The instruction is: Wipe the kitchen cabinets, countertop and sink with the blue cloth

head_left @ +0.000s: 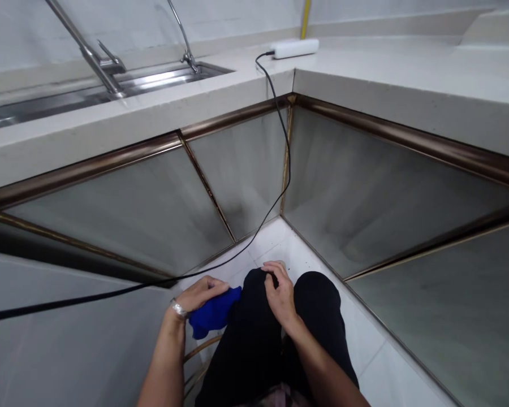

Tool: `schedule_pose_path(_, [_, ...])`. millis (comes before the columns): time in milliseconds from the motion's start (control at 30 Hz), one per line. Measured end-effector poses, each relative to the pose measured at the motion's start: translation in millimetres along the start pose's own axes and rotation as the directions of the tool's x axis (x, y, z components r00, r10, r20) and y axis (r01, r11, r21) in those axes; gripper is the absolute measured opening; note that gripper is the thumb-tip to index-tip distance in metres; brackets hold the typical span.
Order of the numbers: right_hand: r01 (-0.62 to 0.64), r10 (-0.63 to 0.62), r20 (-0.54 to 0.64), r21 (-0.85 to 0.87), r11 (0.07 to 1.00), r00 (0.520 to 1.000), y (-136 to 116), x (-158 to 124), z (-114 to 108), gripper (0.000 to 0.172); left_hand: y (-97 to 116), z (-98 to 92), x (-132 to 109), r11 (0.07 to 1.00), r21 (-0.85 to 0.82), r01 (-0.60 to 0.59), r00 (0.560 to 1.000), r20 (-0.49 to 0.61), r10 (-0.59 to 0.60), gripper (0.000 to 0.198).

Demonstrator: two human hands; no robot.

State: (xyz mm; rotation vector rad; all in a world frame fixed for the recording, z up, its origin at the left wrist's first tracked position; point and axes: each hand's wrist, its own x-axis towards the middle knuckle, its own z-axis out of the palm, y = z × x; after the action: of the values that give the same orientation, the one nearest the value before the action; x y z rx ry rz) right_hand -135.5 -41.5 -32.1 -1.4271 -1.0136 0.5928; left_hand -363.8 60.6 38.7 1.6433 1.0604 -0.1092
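Gripping the blue cloth (214,317) in your left hand (203,294), right hand (280,294) pinching the black trousers (254,345) at the knee; keep both clear of that cable (68,301).

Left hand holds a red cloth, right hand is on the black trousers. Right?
Not quite. The head view shows the cloth in the left hand is blue, not red. The right hand is on the black trousers, as you said.

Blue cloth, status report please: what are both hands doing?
Left hand gripping blue cloth by the knee. Right hand resting on black trousers. Black cable hanging across in front.
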Motion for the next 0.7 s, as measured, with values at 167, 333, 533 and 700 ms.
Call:
schedule_pose_path(167, [-0.135,0.081,0.213,0.253,0.958,0.974,-31.8,-9.0,-23.7,0.028,49.9,14.1,-44.7,0.933,-0.344,-0.109,0.974,-0.223,0.031,0.065])
schedule_pose_path(333, [-0.348,0.203,0.316,0.517,0.782,0.927,-51.6,-36.6,-56.4,0.05,120.2,79.2,-28.7,0.603,-0.693,-0.394,0.883,-0.468,0.04,0.07])
schedule_pose_path(533, [-0.339,0.409,0.055,0.665,0.666,0.911,-37.9,-43.8,-102.9,0.059,167.9,140.0,28.8,0.667,-0.373,-0.645,0.743,-0.512,0.432,0.045])
schedule_pose_path(700, [-0.275,0.492,-0.236,0.596,0.755,0.838,-21.4,-13.4,-141.3,0.051,186.1,159.1,67.9,0.617,0.07,-0.784,0.528,-0.448,0.722,0.057])
